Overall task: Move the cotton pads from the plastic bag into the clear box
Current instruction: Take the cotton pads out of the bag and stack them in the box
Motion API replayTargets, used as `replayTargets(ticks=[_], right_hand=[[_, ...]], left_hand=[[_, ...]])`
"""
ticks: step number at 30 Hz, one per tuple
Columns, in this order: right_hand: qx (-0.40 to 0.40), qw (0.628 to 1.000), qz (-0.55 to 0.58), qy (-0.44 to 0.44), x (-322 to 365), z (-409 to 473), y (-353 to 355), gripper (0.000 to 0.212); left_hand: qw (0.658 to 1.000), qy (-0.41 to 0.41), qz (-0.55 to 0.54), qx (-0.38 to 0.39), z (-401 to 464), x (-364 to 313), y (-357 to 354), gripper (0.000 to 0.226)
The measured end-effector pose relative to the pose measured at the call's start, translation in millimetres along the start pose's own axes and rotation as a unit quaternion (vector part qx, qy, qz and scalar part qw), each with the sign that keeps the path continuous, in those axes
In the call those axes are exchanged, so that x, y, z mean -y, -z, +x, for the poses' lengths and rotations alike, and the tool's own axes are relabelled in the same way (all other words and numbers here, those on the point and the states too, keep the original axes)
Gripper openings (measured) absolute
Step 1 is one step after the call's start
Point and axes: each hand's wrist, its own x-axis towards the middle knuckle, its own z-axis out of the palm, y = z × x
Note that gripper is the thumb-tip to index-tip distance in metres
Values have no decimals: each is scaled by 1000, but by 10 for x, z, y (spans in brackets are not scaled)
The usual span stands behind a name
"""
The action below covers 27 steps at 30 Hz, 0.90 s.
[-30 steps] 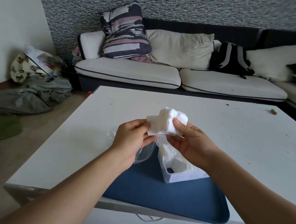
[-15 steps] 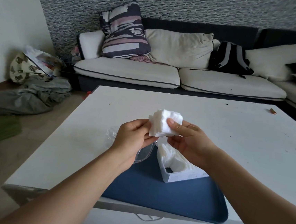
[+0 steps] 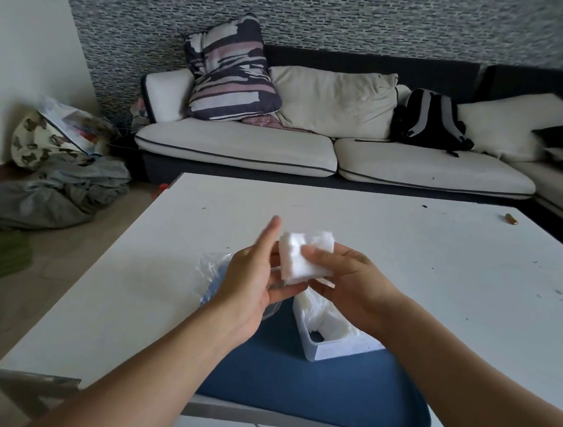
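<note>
sofa – backpack, striped cushion

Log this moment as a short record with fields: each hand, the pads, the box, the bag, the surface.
left hand: open, fingers straight beside the stack
right hand: grips the cotton pads above the box
clear box: on the blue tray, already holds pads
plastic bag: lying left of the tray, partly hidden
table: white

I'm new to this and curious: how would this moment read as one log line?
right hand: grips cotton pads | left hand: open, flat beside stack | clear box: part-filled, on blue tray | plastic bag: on table
</note>
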Motion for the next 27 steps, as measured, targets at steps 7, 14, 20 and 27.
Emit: replayTargets(ticks=[7, 14, 20, 27], right_hand=[[-14, 1000, 9, -5, -74, 67, -177, 62], [-94, 989, -106, 39, -65, 10, -262, 57], [-85, 989, -100, 69, -94, -19, -288, 36], [-59, 998, -25, 25, -8, -39, -302, 52]], left_hand=[[996, 3, 50, 68, -65, 69, -100, 19], [992, -12, 119, 43, -13, 128, -104, 30], [999, -12, 31, 37, 18, 134, -111, 34], [999, -38, 30, 6, 75, 88, -107, 37]])
